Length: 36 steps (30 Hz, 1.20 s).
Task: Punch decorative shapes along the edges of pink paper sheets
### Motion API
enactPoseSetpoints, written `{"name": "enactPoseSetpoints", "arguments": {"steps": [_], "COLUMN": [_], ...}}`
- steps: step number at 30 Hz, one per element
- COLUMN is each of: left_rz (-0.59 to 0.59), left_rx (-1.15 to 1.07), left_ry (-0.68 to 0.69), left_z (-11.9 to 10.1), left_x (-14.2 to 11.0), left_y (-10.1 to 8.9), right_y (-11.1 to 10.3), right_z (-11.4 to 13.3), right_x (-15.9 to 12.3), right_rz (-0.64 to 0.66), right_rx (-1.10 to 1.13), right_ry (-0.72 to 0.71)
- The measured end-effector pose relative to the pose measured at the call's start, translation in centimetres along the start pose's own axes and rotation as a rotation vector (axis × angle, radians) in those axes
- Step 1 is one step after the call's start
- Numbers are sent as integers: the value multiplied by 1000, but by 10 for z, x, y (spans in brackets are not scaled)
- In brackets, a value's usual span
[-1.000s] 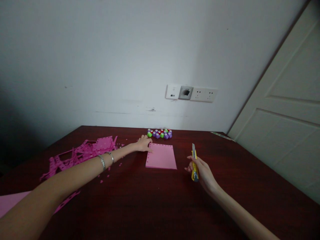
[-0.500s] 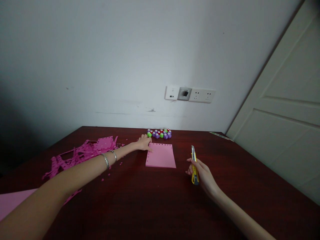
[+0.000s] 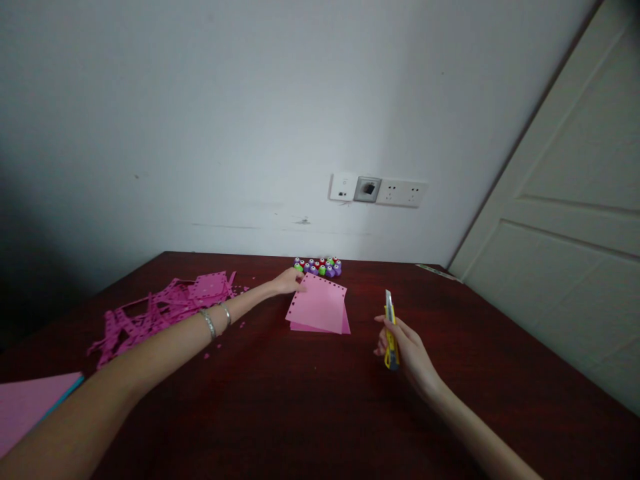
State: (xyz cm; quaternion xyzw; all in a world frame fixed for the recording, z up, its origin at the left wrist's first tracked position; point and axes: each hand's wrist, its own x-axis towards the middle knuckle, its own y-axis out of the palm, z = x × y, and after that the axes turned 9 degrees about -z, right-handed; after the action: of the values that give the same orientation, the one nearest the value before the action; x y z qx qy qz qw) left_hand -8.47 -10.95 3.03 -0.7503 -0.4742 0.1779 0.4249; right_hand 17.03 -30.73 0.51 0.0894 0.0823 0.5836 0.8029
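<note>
Head view: pink sheet (image 3: pixel 316 303) pinched at far L corner by L hand (image 3: pixel 287 281), held askew over pink paper (image 3: pixel 346 325), mid-table (image 3: pixel 300 413); yellow cutter (image 3: pixel 391 337) gripped in R hand (image 3: pixel 409 345), blade out, apart from sheet. Toy cluster (image 3: pixel 323 268) seen just behind; pink scraps (image 3: pixel 155 313) heaped L, partly blocked by L arm (image 3: pixel 150 357); pink/blue sheets (image 3: pixel 33 407) cut off at near L. Dark red-brown wood top, bordered by pale wall (image 3: pixel 225 120) w/ sockets (image 3: pixel 401 193); door (image 3: pixel 560 257) at R.

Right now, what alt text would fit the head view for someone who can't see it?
The left hand grips a pink sheet with holes along two edges, askew over more pink paper; the right hand holds a yellow cutter with its blade out. Pink scraps lie on the table at left.
</note>
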Motion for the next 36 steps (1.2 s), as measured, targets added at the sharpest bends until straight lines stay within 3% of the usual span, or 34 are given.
{"name": "enactPoseSetpoints", "arguments": {"steps": [2,4,6,8,11,14,18,22,23,26,29,36], "left_rz": [40,177,354,524,653,609,346,0,-21,-24,88,252], "left_rx": [-206,-410,-418,-335,-171,-13,230,497,528,530,441,288], "left_ry": [40,76,100,134,233,379,362,416,438,462,478,541], "left_z": [-14,-32,-51,-68,-84,-87,-85,-87,-89,-93,-93,-75], "left_x": [-4,-11,-20,-29,-41,-50,-71,-117,-131,-168,-182,-153], "left_y": [-20,-42,-57,-54,-23,14,37,57,64,85,91,74], "right_y": [-1,-3,-5,-5,-2,1,-3,-13,-15,-20,-22,-17], "right_z": [10,20,29,32,28,16,2,-1,-1,0,-3,-14], "right_x": [-6,-14,-24,-33,-49,-63,-80,-88,-88,-87,-85,-85], "right_rz": [-2,-13,-17,-21,-3,37,42,-24,-50,-99,-95,-110], "right_rx": [15,28,33,12,-91,-226,-421,-635,-682,-775,-797,-813], "right_ry": [-2,-25,-37,-42,-60,-96,-127,-133,-150,-245,-294,-340]}}
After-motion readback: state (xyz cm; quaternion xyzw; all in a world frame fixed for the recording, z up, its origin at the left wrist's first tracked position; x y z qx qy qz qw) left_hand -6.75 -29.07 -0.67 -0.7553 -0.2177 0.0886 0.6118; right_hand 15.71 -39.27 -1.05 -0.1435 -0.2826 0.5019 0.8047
